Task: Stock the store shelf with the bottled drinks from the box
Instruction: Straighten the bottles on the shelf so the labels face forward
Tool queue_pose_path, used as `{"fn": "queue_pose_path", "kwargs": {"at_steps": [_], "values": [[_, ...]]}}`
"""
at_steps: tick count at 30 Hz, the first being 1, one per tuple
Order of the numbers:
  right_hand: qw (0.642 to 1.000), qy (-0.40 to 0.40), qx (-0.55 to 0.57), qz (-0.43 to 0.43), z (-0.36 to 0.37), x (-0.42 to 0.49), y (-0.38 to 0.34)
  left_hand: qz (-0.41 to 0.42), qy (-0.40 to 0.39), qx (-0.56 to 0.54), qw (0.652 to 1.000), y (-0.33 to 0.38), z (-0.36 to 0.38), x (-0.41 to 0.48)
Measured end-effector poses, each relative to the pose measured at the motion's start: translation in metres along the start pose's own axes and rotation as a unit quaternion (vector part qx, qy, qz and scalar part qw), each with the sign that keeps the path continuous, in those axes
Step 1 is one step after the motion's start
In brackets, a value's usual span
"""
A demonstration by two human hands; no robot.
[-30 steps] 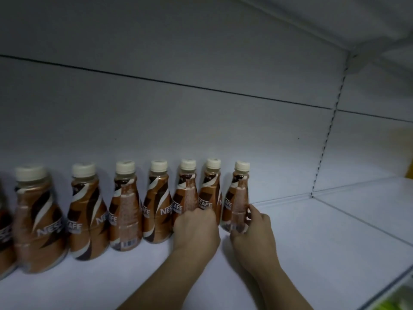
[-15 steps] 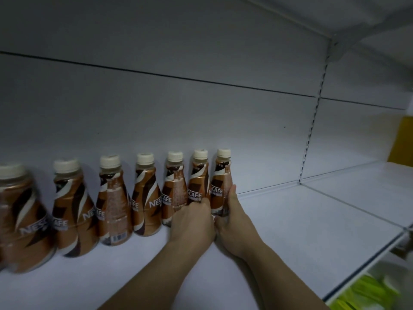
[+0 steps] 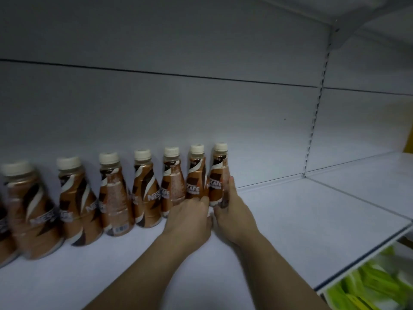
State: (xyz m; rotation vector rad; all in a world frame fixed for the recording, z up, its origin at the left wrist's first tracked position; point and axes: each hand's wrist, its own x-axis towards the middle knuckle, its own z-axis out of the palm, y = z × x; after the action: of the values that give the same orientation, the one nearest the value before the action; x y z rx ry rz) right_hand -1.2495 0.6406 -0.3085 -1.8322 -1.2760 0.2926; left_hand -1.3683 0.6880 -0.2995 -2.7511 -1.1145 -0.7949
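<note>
Several brown coffee bottles with cream caps stand upright in a row along the back of the white shelf [image 3: 290, 220]. My right hand [image 3: 232, 211] wraps the base of the rightmost bottle [image 3: 218, 175], thumb on its right side. My left hand [image 3: 190, 218] rests against the lower part of the second bottle from the right [image 3: 196, 177], fingers curled on it. The box is not in view.
The shelf's front edge [image 3: 366, 258] runs down the right side. Below it lie green packets [image 3: 368, 285]. A slotted upright [image 3: 317, 104] divides the back panel, and a second shelf bay [image 3: 380, 173] continues to the right. A bracket [image 3: 344, 25] sits overhead.
Both hands have pushed the two rightmost bottles back into line with the row. My view has shifted right, showing more of the shelf's front edge.
</note>
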Motion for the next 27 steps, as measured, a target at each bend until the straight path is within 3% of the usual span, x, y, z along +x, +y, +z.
{"fn": "queue_pose_path", "kwargs": {"at_steps": [4,8,11,15,20,24,27], "values": [[0.998,0.047,-0.038,0.000,-0.004,-0.002,-0.008,-0.006,-0.011,0.002,1.000,-0.009,-0.022,-0.019],[0.981,0.155,-0.079,-0.080,0.000,-0.007,-0.026,-0.027,0.007,0.025,0.999,-0.023,-0.050,-0.043],[0.974,0.161,-0.120,-0.107,0.005,-0.014,-0.039,-0.036,0.026,0.046,0.998,-0.034,-0.076,-0.079],[0.955,0.172,-0.167,-0.173,0.012,-0.031,-0.059,-0.108,0.044,0.090,0.989,-0.071,-0.116,-0.134],[0.932,0.117,-0.210,-0.271,0.036,-0.060,-0.099,-0.198,0.084,0.104,0.971,-0.122,-0.168,-0.184],[0.941,0.093,-0.137,-0.295,0.070,-0.093,-0.151,-0.268,0.121,0.078,0.953,-0.157,-0.200,-0.200],[0.948,0.024,-0.056,-0.314,0.100,-0.115,-0.189,-0.294,0.180,0.038,0.938,-0.184,-0.213,-0.207]]}}
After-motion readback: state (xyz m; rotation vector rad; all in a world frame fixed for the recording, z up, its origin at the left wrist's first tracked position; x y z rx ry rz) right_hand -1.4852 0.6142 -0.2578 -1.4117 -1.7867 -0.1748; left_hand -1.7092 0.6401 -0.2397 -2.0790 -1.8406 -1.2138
